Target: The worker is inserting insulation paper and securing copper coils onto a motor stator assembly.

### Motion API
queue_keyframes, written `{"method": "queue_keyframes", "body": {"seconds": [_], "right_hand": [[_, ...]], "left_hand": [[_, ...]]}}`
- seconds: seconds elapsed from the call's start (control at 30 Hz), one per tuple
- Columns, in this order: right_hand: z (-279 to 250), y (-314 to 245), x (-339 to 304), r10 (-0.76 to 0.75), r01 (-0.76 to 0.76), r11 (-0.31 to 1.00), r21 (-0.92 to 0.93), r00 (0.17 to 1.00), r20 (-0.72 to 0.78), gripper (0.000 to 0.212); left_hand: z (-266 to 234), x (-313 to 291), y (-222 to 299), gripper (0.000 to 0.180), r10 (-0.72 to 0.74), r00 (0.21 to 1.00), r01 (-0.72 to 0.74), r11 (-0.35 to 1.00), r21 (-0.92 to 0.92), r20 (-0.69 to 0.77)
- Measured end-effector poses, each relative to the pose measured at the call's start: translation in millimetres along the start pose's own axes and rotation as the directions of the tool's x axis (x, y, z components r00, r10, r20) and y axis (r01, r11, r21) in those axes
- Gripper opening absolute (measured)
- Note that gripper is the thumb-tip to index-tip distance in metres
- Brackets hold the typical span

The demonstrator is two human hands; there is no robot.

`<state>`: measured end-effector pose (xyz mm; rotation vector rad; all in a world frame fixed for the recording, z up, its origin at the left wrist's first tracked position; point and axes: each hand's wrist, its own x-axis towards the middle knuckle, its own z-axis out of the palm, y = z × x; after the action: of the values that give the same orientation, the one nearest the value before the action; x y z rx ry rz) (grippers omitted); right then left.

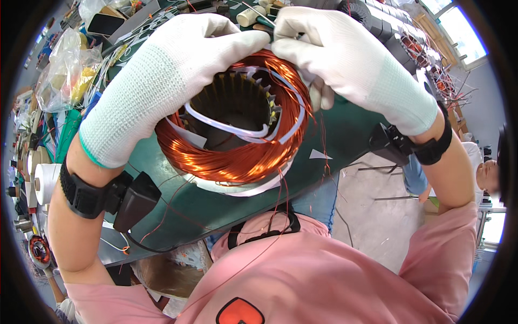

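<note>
A motor stator (232,102) stands on the table in front of me, ringed by a thick copper wire winding (226,162). White insulating sleeving (229,128) loops across its opening, and thin copper leads hang from the winding toward me. White knitted gloves with pale green cuffs cover both hands. At the far left rim of the winding is my left hand (216,46), thumb stretched toward the right hand, fingers curled and partly hidden. My right hand (310,43) pinches at the far rim, close to the left thumb. What lies between the fingertips is too small to make out.
The green tabletop (345,127) carries a white paper scrap (319,155). Clear plastic bags (67,73) and a white spool (46,182) crowd the left. Grey ribbed motor housings (386,21) and loose wires (445,81) stand far right. Another person (488,175) is at the right edge.
</note>
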<state>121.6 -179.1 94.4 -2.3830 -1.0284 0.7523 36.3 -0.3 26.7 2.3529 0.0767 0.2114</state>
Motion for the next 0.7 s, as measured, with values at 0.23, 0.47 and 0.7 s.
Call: {"method": "queue_keyframes", "body": {"seconds": [0.23, 0.47, 0.7], "right_hand": [[16, 11, 32, -0.705, 0.518, 0.566, -0.641, 0.708, -0.051, 0.018], [15, 24, -5, -0.487, 0.371, 0.825, -0.427, 0.850, -0.202, 0.019], [3, 26, -10, -0.219, 0.220, 0.974, 0.046, 0.975, -0.038, 0.019]], "left_hand": [[1, 13, -10, 0.033, -0.057, 0.995, 0.089, 0.884, -0.460, 0.082], [8, -5, 65, 0.040, -0.321, 0.941, 0.331, 0.939, 0.097, -0.106], [-1, 4, -5, 0.040, -0.058, 0.998, 0.058, 0.998, -0.004, 0.001]]}}
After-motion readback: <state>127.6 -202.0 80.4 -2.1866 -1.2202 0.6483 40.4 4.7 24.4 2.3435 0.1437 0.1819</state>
